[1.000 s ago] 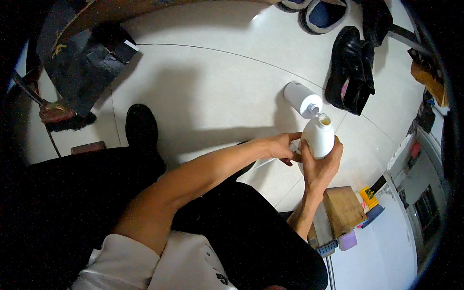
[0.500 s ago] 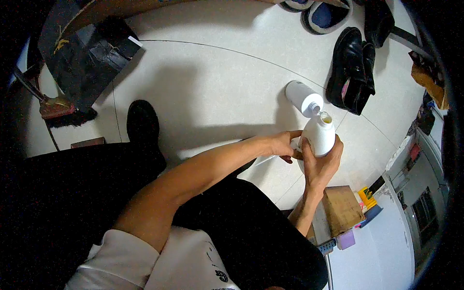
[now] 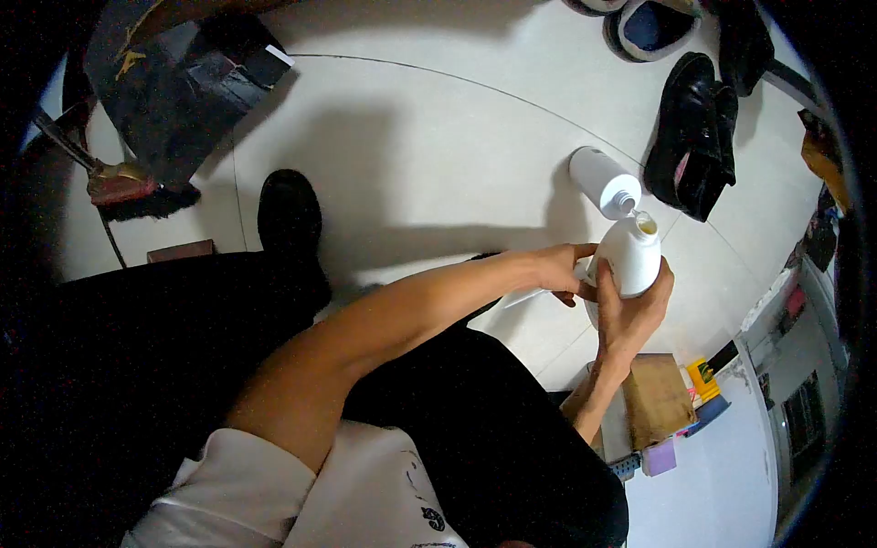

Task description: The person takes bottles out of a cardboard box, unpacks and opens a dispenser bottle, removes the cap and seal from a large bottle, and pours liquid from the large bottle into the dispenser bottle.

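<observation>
A round-shouldered white bottle (image 3: 632, 258) has an uncapped mouth with yellowish inside showing. My right hand (image 3: 635, 315) is wrapped round its lower body, thumb along the near side. At the bottle's left side, my left hand (image 3: 559, 271) is closed with fingers bent, its fingertips right at the bottle. A thin white piece (image 3: 528, 298) sticks out beneath that hand, and the fingers partly hide what they grip. Just beyond, a second white bottle (image 3: 601, 179), cylindrical with a narrow threaded neck, is on the floor. Its open neck overlaps the held bottle's mouth in this view.
Black shoes (image 3: 692, 137) stand on the tiled floor (image 3: 438, 155) to the right, with slippers (image 3: 650, 27) behind. A dark bag (image 3: 174, 100) and a brush (image 3: 137, 194) lie left. A cardboard box (image 3: 656, 400) sits at lower right, near my bent knee.
The whole view has shifted slightly, so everything appears a little further right. Both hands keep the same hold at the bottle.
</observation>
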